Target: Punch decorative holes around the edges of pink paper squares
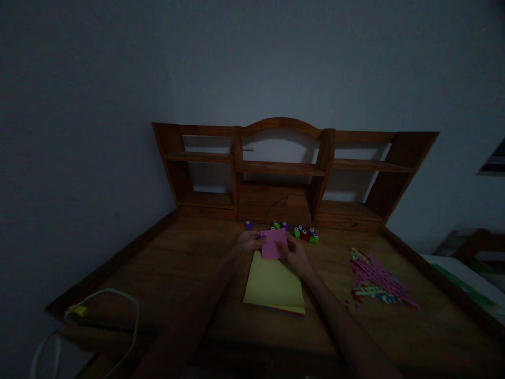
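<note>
A small pink paper square [273,243] is held above the far end of a stack of coloured sheets with a yellow one on top [273,284]. My left hand [248,242] grips the pink paper's left edge, and something purple shows between its fingers and the paper. My right hand [296,253] pinches the paper's right lower edge. Just behind the paper stands a row of small craft punches in purple, green and red [303,233], with one purple punch [248,225] apart at the left.
A wooden desk [189,263] carries a wooden shelf hutch [284,173] at the back against the wall. A pile of pink and mixed paper strips [374,279] lies at the right. A white cable [114,310] loops at the front left corner. The room is dim.
</note>
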`<state>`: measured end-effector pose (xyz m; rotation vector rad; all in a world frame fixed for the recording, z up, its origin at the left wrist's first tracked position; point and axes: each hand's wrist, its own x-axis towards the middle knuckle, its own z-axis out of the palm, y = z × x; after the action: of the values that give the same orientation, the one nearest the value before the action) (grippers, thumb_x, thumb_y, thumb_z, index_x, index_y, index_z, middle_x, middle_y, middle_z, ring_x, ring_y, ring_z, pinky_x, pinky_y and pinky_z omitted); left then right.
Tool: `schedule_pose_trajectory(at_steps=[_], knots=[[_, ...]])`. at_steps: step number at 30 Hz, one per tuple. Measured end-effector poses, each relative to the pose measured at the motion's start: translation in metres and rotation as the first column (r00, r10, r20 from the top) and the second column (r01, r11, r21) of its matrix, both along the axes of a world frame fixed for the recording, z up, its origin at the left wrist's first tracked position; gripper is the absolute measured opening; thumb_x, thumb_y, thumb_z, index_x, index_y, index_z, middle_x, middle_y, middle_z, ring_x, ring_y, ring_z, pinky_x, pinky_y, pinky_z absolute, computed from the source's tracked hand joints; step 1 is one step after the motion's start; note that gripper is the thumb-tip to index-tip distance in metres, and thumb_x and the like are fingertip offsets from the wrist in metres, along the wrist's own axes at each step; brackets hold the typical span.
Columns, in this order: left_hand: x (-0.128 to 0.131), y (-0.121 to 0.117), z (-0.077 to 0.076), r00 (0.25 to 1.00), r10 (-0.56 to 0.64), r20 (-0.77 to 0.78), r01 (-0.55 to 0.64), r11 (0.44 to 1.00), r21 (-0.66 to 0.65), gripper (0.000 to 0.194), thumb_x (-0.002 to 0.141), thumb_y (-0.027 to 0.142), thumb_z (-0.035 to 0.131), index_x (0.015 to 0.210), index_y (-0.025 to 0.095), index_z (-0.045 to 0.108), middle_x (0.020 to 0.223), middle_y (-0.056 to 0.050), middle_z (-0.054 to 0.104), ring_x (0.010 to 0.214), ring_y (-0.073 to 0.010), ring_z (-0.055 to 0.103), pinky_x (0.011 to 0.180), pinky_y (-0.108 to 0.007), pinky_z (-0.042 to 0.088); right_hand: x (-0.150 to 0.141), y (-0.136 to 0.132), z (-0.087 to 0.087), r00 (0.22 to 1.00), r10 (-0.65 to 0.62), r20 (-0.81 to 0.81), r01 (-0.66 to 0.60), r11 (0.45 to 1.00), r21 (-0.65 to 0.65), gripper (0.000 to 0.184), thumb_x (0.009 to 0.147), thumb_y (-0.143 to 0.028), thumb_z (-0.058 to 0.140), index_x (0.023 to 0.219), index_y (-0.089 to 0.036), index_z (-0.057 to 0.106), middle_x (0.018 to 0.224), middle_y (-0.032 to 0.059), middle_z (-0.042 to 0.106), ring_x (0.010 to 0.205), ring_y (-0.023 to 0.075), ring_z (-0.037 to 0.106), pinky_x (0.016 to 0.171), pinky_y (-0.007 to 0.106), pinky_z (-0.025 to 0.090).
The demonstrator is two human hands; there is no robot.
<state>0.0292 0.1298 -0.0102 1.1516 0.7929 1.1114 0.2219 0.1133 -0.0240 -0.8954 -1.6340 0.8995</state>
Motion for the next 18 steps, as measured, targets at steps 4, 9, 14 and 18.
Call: schedule_pose_trajectory(at_steps=[4, 9, 14, 18], knots=[[0.0003, -0.0030, 0.0020, 0.999, 0.036, -0.040, -0.036, 0.999, -0.003, 0.036, 0.061, 0.030, 0.082, 0.089, 0.010, 0.069, 0.085, -0.013, 0.071, 0.076, -0.0246, 0.067, 0.074, -0.036, 0.051, 0.0002, -0.0011, 0.0004, 1.000, 0.001, 0.006, -0.001, 1.000, 0.001, 0.037, 0.086, -0.047, 0.052, 0.102, -0.015, 0.064, 0.101, 0.0096, 0.068, 0.090, 0.0241, 0.064, 0.077, 0.036, 0.053], [-0.0005, -0.0020, 0.0016, 0.997, 0.037, -0.062, -0.037, 0.999, -0.008, 0.035, 0.060, 0.030, 0.083, 0.086, 0.012, 0.069, 0.085, -0.012, 0.071, 0.078, -0.0255, 0.067, 0.073, -0.036, 0.051, 0.0001, -0.0018, 0.0010, 0.999, -0.026, 0.021, 0.026, 1.000, 0.005, 0.039, 0.086, -0.047, 0.052, 0.104, -0.015, 0.064, 0.101, 0.0101, 0.069, 0.089, 0.0249, 0.064, 0.075, 0.037, 0.053], [-0.0013, -0.0005, 0.0030, 0.999, 0.005, -0.048, -0.006, 1.000, -0.016, 0.034, 0.062, 0.029, 0.082, 0.087, 0.010, 0.068, 0.088, -0.013, 0.071, 0.079, -0.0259, 0.067, 0.077, -0.037, 0.051, -0.0013, -0.0042, 0.0051, 1.000, -0.006, 0.017, 0.006, 1.000, 0.012, 0.039, 0.086, -0.048, 0.052, 0.102, -0.014, 0.065, 0.100, 0.0104, 0.069, 0.088, 0.0252, 0.065, 0.076, 0.036, 0.053], [-0.0012, -0.0029, 0.0042, 0.997, 0.038, -0.071, -0.041, 0.999, -0.031, 0.032, 0.063, 0.029, 0.080, 0.087, 0.011, 0.067, 0.091, -0.013, 0.071, 0.082, -0.0277, 0.067, 0.080, -0.040, 0.051, -0.0020, -0.0067, 0.0071, 1.000, -0.001, 0.021, 0.001, 1.000, 0.016, 0.037, 0.086, -0.045, 0.053, 0.104, -0.014, 0.065, 0.102, 0.0098, 0.069, 0.089, 0.0245, 0.064, 0.078, 0.035, 0.052]])
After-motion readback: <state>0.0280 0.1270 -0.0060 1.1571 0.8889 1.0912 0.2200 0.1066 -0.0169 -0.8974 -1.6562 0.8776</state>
